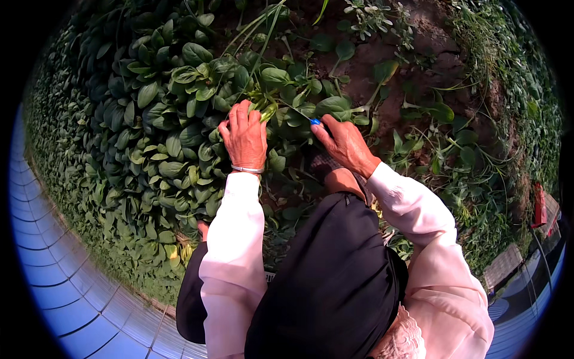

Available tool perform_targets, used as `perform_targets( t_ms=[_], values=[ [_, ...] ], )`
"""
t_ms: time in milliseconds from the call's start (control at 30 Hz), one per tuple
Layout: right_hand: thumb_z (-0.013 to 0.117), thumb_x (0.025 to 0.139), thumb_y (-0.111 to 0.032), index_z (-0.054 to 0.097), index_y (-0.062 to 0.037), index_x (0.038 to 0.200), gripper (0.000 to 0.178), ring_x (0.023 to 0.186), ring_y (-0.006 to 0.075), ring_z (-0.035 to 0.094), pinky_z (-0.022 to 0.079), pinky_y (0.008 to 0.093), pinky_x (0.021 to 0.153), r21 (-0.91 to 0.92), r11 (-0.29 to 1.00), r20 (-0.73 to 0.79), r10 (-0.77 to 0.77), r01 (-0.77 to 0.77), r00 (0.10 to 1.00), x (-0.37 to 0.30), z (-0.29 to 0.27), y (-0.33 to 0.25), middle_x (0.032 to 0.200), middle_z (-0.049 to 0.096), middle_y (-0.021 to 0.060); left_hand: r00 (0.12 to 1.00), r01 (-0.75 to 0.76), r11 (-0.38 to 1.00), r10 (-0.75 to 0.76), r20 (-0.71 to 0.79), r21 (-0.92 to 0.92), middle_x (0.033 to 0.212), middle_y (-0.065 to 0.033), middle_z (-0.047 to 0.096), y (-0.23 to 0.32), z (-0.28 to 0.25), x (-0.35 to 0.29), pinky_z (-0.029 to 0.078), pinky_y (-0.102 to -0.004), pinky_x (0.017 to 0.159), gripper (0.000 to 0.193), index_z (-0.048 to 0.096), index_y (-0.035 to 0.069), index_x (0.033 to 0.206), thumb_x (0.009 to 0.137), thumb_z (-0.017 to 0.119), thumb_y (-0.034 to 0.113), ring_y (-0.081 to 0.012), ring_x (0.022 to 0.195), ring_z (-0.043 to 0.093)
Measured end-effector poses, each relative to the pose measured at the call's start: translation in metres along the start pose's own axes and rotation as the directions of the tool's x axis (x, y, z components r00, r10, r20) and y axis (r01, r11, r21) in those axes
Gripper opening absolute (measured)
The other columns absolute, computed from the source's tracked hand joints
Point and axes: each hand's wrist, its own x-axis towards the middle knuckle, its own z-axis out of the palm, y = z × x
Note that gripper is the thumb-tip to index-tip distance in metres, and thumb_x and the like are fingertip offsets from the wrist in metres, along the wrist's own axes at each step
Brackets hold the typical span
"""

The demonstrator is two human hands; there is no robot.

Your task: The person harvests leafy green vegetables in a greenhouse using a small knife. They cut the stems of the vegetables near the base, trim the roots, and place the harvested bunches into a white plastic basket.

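Observation:
My left hand (244,139), with a bracelet at its wrist, is closed around a leafy green plant (269,112) at the edge of the dense bed. Pale green stalks show beside its fingertips. My right hand (348,145) is closed on a small knife (315,121) with a blue handle. Its thin blade points up and left toward the plant in my left hand. Most of the handle is hidden in my palm. Cut or loose greens (362,109) with pale root ends lie on the soil just beyond my right hand.
Dense leafy greens (149,119) fill the left side. Brown soil (421,45) with scattered leaves and weeds (478,36) lies to the right. My shoe (320,163) stands between my hands. A red object (539,206) is at the far right.

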Motion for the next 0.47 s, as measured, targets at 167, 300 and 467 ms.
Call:
perform_targets(
  t_ms=[167, 300, 467],
  values=[
    [0.049, 0.098, -0.032, 0.054, 0.003, 0.09, 0.037, 0.068, 0.0454, 0.054, 0.041, 0.0492, 0.061, -0.045, 0.999, 0.031, -0.026, 0.028, 0.999, 0.031, 0.013, 0.01, 0.069, 0.056, 0.0255, 0.999, 0.039, 0.999, -0.039, 0.035, 0.025, 0.102, -0.0049, 0.052, -0.019, 0.005, -0.01, 0.035, -0.0412, 0.082, 0.027, 0.057, 0.009, 0.092, 0.073, 0.074, 0.016, -0.0242, 0.102, 0.051],
    [0.05, 0.097, -0.034, 0.059, 0.0044, 0.087, 0.041, 0.08, 0.0474, 0.059, 0.046, 0.0512, 0.07, -0.036, 0.998, 0.072, -0.051, 0.054, 0.996, 0.044, 0.016, 0.013, 0.079, 0.062, 0.0279, 0.998, 0.026, 0.997, -0.03, 0.054, 0.079, 0.102, -0.0056, 0.052, -0.016, 0.001, -0.006, 0.035, -0.0404, 0.077, 0.028, 0.058, 0.013, 0.1, 0.075, 0.072, 0.014, -0.0262, 0.099, 0.051],
    [0.047, 0.098, -0.035, 0.064, 0.0035, 0.098, 0.042, 0.087, 0.0468, 0.06, 0.047, 0.0496, 0.077, 0.022, 0.999, 0.211, 0.028, -0.033, 0.977, 0.054, 0.012, 0.017, 0.088, 0.063, 0.0295, 0.985, -0.04, 0.983, 0.009, 0.174, 0.177, 0.108, -0.007, 0.051, -0.014, -0.005, -0.002, 0.036, -0.0414, 0.076, 0.042, 0.056, 0.016, 0.11, 0.073, 0.076, 0.022, -0.0265, 0.103, 0.05]
  ],
)
